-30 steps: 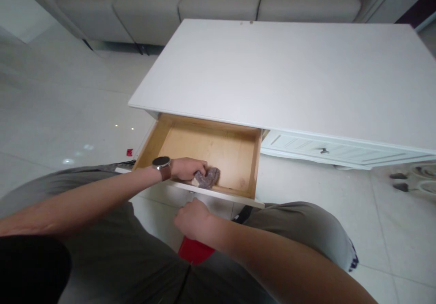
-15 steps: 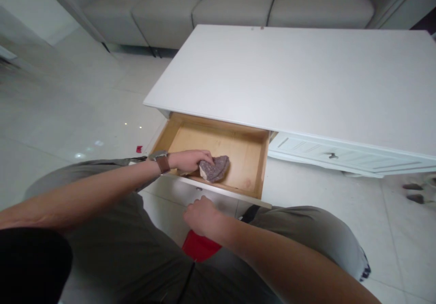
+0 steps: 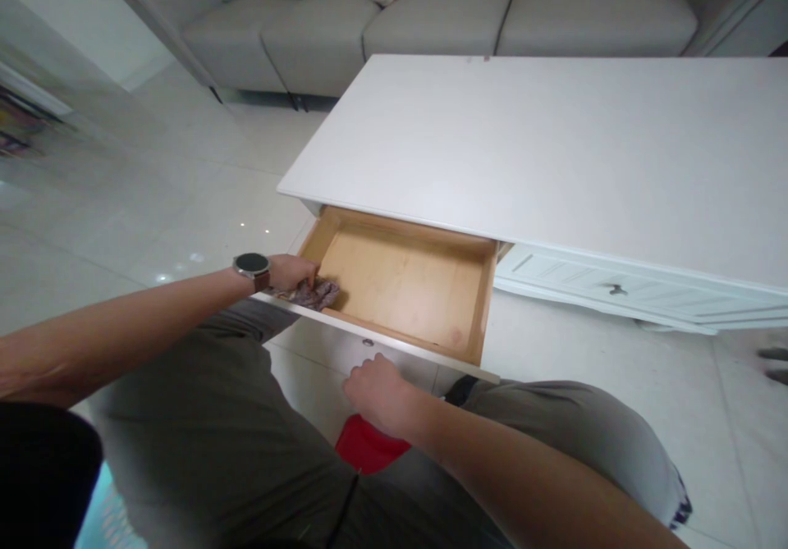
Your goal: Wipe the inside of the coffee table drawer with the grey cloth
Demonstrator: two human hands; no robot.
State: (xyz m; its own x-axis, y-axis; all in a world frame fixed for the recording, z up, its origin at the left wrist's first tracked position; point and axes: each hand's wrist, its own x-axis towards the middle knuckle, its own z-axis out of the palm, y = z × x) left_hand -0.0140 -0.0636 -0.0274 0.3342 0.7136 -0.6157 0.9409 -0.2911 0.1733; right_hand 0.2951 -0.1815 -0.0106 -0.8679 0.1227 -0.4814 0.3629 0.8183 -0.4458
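Note:
My left hand is closed on a crumpled purple-grey cloth in the front left corner of a pulled-out wooden drawer. The cloth lies against the drawer's bottom and front wall. My right hand is curled into a loose fist just in front of the drawer's white front panel, below its small knob. Whatever its fingers may hold is hidden. Directly beneath that hand, between my knees, is a red object whose kind I cannot make out.
The drawer belongs to a white coffee table. A second, closed drawer with a metal knob is on its right. Behind stands a grey sofa. My knees flank the open drawer above the pale tiled floor.
My left hand has moved left with the cloth, from the front middle of the drawer into its left corner. My right hand stays by the drawer front. The view has shifted slightly.

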